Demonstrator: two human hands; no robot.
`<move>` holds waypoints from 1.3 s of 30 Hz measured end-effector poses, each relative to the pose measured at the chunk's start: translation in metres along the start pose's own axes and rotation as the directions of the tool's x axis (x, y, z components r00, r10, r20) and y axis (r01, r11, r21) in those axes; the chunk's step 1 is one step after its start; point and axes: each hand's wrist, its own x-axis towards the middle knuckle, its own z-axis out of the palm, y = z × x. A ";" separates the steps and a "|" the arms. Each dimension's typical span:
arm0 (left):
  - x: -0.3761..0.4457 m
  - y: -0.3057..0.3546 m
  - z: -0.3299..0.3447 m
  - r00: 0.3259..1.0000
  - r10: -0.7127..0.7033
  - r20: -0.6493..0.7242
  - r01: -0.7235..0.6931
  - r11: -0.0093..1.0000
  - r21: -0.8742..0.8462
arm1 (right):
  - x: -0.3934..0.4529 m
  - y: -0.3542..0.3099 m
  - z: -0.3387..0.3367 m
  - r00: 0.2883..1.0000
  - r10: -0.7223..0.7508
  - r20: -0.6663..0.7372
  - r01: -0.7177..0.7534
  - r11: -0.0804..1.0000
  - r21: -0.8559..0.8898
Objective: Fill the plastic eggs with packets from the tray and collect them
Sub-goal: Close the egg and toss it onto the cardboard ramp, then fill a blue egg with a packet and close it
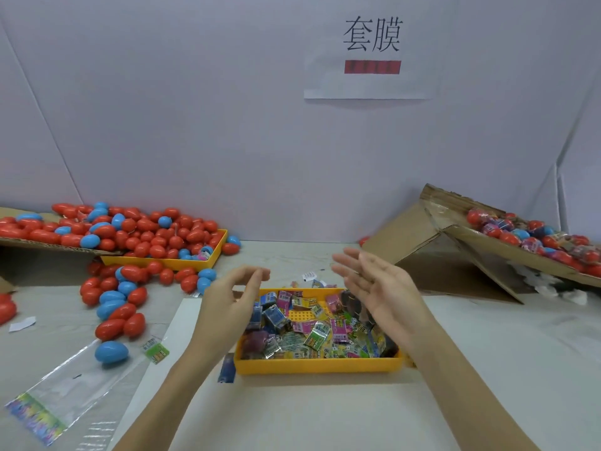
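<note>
A yellow tray (pixel 317 364) in front of me holds several small colourful packets (pixel 313 336). My left hand (pixel 231 296) hovers above the tray's left end, fingers loosely curled, holding nothing. My right hand (pixel 374 284) hovers above the tray's right end with fingers spread, palm facing left, empty. Red and blue plastic eggs (pixel 120 307) lie scattered on the table at the left, and a single blue egg (pixel 111 352) sits nearest me. More eggs fill another yellow tray (pixel 169 262) at the back left.
A tilted cardboard box (pixel 455 255) at the right holds filled eggs (pixel 533 237). Another cardboard flap (pixel 39 245) at the far left carries more eggs. Clear plastic film sleeves (pixel 68 395) lie at the front left. A loose green packet (pixel 157 352) lies beside them. A white wall stands behind.
</note>
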 end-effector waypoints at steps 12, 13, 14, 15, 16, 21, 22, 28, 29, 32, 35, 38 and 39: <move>0.019 -0.087 -0.050 0.995 -0.059 0.084 -0.019 0.694 0.720 | -0.026 0.041 0.031 0.991 -0.064 0.116 0.117 0.839 -0.531; 0.020 -0.087 -0.049 0.997 -0.030 0.069 -0.028 0.709 0.705 | -0.026 0.043 0.031 0.990 -0.068 0.123 0.125 0.824 -0.552; 0.020 -0.087 -0.047 0.998 -0.009 0.058 -0.033 0.724 0.689 | -0.026 0.044 0.031 0.989 -0.074 0.128 0.135 0.808 -0.573; 0.020 -0.087 -0.046 0.999 -0.001 0.051 -0.033 0.749 0.662 | -0.026 0.046 0.031 0.988 -0.082 0.133 0.146 0.790 -0.596; 0.020 -0.085 -0.045 0.999 -0.003 0.042 -0.024 0.781 0.624 | -0.026 0.047 0.030 0.986 -0.094 0.135 0.158 0.767 -0.622; 0.020 -0.063 -0.035 0.989 0.145 -0.039 -0.115 0.897 0.427 | -0.026 0.051 0.025 0.960 -0.242 0.144 0.255 0.532 -0.807; 0.018 -0.054 -0.032 0.984 0.168 -0.058 -0.135 0.919 0.369 | -0.027 0.051 0.024 0.944 -0.278 0.177 0.288 0.435 -0.853; 0.002 -0.015 -0.008 0.986 0.161 0.038 -0.164 0.983 0.077 | -0.019 0.048 0.023 0.963 -0.079 0.257 0.259 0.021 -0.966; -0.001 -0.011 -0.004 0.986 0.157 0.065 -0.160 0.986 0.046 | -0.017 0.046 0.025 0.962 -0.035 0.272 0.273 0.021 -0.962; -0.007 0.000 0.005 0.984 0.068 0.162 -0.052 0.993 -0.105 | -0.013 0.043 0.032 0.951 0.093 0.294 0.293 0.019 -0.956; -0.010 0.002 0.011 0.978 0.067 0.196 -0.043 0.991 -0.126 | -0.009 0.042 0.032 0.964 0.140 0.228 0.228 0.012 -0.974; -0.012 0.003 0.011 0.962 0.103 0.251 -0.089 0.994 -0.066 | -0.009 0.045 0.030 0.972 0.124 0.200 0.195 0.048 -0.980; -0.013 0.003 0.011 0.956 0.116 0.270 -0.108 0.993 -0.046 | -0.010 0.045 0.028 0.975 0.106 0.195 0.188 0.076 -0.979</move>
